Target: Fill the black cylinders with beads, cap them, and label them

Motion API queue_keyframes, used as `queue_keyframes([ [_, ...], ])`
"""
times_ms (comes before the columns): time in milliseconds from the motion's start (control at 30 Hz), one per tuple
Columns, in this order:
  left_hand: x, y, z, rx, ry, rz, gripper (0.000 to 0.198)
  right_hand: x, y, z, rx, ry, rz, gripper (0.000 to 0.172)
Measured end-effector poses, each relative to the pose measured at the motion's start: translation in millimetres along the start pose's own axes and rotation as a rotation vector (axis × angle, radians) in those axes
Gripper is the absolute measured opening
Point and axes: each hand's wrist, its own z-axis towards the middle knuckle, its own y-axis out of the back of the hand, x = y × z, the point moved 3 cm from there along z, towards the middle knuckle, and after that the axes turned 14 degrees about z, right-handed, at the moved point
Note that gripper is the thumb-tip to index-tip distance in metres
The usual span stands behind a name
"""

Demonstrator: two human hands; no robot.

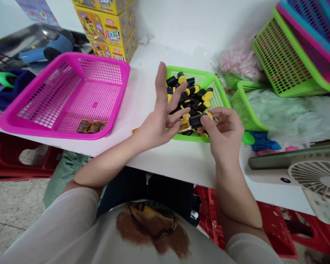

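Between the thumb and fingers of my right hand (pixel 227 128) is a small black cylinder (pixel 196 121) with a yellow end. My left hand (pixel 161 119) pinches a clear, yellow-printed wrapper (pixel 184 124) at the cylinder's left end, its upper fingers raised and spread. How far the wrapper reaches over the cylinder cannot be made out. Both hands are above the front of a green basket (pixel 222 91), heaped with black cylinders (pixel 185 97) with yellow ends. Several printed wrapped pieces (pixel 94 126) lie in the front corner of the pink basket (pixel 121 73) at the left.
Yellow printed boxes (pixel 107 27) are stacked at the back. Stacked coloured baskets (pixel 291 55), a bag of pink pieces (pixel 240 60) and clear plastic bags (pixel 288 110) crowd the right. A small fan (pixel 319 176) is at the front right. A yellow scrap (pixel 134 130) lies by my left wrist.
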Motion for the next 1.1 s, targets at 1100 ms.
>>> queue_keyframes([
  [1100,11.5,-22.6,-8.3,-0.021,0.390,-0.478,0.046,-10.1,-12.1,-13.2,0.006,-0.131,0.326,0.045],
])
